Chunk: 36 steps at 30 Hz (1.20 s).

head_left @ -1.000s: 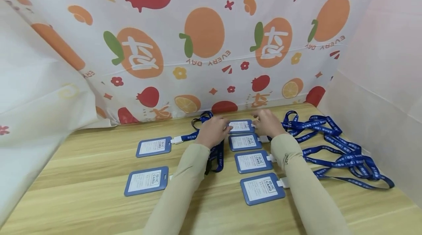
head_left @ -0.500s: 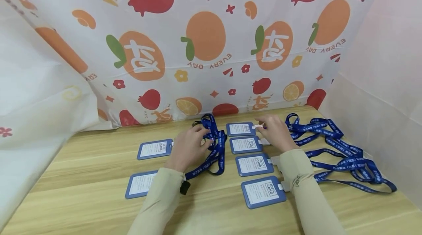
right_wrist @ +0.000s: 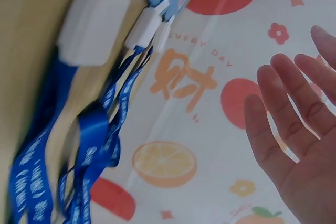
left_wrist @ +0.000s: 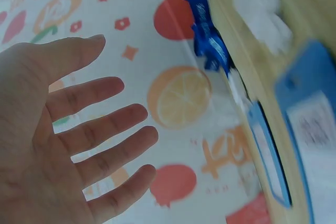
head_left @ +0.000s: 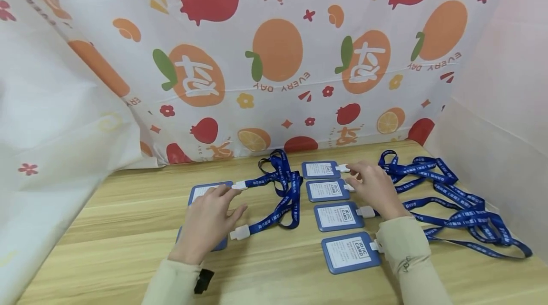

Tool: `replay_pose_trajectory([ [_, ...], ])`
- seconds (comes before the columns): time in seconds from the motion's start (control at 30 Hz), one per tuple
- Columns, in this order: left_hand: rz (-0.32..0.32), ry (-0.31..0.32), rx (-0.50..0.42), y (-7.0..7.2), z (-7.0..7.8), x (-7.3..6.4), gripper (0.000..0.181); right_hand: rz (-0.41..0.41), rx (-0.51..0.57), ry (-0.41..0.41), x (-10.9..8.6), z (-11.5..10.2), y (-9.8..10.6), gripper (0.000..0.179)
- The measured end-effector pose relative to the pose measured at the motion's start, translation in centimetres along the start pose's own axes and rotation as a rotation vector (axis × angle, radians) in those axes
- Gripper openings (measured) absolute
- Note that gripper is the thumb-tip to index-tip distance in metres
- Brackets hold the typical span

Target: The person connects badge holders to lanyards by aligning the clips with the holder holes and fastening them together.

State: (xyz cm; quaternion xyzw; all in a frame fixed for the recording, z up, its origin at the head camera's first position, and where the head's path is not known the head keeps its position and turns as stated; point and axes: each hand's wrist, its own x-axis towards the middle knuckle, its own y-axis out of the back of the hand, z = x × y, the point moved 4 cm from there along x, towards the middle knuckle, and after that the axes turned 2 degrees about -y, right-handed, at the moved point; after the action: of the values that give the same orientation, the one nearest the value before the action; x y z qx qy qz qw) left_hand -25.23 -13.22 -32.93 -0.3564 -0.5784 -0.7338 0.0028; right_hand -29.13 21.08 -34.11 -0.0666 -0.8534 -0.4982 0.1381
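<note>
Blue ID card holders lie on the wooden table. My left hand [head_left: 211, 221] is above the left pair, fingers loose and holding nothing; it hides most of the lower holder [head_left: 220, 244] and part of the upper holder [head_left: 200, 191]. Their blue lanyards [head_left: 294, 195] bunch to the right of white clips. In the right column, several holders are stacked front to back, from the rear holder [head_left: 318, 170] to the front holder [head_left: 352, 255]. My right hand [head_left: 374, 188] is over that column's white clips, beside the rear clip [head_left: 343, 168]. The right wrist view shows its fingers extended, with nothing gripped.
Tangled blue lanyards [head_left: 464, 210] spread over the right side of the table [head_left: 274, 276]. A fruit-print cloth [head_left: 278, 105] hangs behind the table, a white sheet [head_left: 77, 119] drapes at left, and a pale wall [head_left: 501, 152] stands at right.
My left hand has moved left and nearer, from beside the rear right holder to over the left pair. My right hand has drawn back slightly rightward from that rear holder. The head view has shifted slightly.
</note>
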Motion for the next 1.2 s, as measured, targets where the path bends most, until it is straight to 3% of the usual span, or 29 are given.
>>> replay_pose_trajectory([
  [0.2,-0.034,0.089,0.027,1.3,-1.8,-2.9,0.029,0.026,-0.013,0.014,-2.4,1.1,0.6,0.033],
  [0.3,-0.049,0.110,0.035,1.6,-2.4,-3.6,0.030,0.044,-0.010,0.022,-3.2,1.6,0.9,0.033],
  [0.5,-0.002,0.072,0.045,2.8,-3.4,-2.9,0.035,0.079,0.024,0.074,-2.3,1.4,0.6,0.033],
  [0.67,-0.018,0.098,0.049,3.6,-4.5,-3.0,0.038,0.055,0.044,0.093,-1.8,1.0,-0.5,0.033],
  [1.2,-0.084,0.129,-0.001,3.2,-5.0,-3.2,0.034,0.030,0.037,0.079,-2.1,0.4,0.1,0.034],
])
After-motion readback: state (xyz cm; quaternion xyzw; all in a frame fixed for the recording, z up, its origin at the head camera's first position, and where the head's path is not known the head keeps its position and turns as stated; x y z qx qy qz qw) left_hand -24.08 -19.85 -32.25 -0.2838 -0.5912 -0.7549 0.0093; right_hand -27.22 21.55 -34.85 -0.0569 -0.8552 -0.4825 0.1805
